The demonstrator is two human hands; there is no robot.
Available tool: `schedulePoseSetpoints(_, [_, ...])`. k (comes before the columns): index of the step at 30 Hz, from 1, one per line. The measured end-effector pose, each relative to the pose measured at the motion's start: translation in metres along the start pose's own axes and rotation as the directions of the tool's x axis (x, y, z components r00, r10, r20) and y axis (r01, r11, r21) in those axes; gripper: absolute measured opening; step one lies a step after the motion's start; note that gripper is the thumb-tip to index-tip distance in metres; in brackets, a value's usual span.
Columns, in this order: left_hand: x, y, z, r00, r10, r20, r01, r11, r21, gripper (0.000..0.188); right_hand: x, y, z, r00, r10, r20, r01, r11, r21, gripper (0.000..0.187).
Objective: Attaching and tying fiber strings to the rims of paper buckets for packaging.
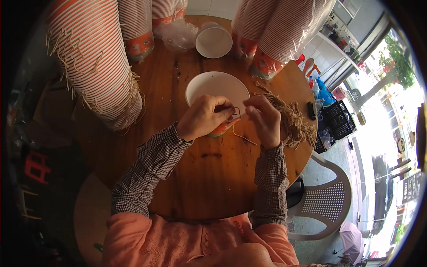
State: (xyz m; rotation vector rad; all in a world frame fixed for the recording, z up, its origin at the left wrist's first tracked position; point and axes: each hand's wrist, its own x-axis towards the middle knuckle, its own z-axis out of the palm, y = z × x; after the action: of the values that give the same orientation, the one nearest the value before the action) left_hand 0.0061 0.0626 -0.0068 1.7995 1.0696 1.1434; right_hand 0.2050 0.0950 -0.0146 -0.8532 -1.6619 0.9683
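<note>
Cord runs slantwise (free end pointing near-right).

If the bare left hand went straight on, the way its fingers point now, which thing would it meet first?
Beyond the thin tan twine at its fingertips, the left hand would probably meet the bare right hand; depth is unclear, so it might first brush the round white paper tub.

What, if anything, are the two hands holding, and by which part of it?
The left hand pinches a thin brown cord, just beside its curved part. Whether the right hand also holds it cannot be told.
</note>
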Motion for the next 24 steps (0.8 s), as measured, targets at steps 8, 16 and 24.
schedulePoseSetpoints(8, [0.003,-0.002,0.001,0.999,0.044,-0.005,-0.044,0.999,0.0,0.015,-0.009,0.022,0.008,0.952,-0.305,0.021,0.304,0.933,-0.191,0.025])
schedulePoseSetpoints(16, [0.002,0.002,0.0,0.999,0.04,-0.03,-0.043,0.996,-0.08,0.012,-0.01,0.017,0.017,0.935,-0.356,-0.016,0.343,0.912,-0.225,0.027])
schedulePoseSetpoints(24, [0.004,-0.005,0.004,0.995,0.088,-0.042,-0.094,0.985,-0.145,0.013,-0.011,0.021,0.017,0.959,-0.282,-0.005,0.277,0.944,-0.182,0.022])
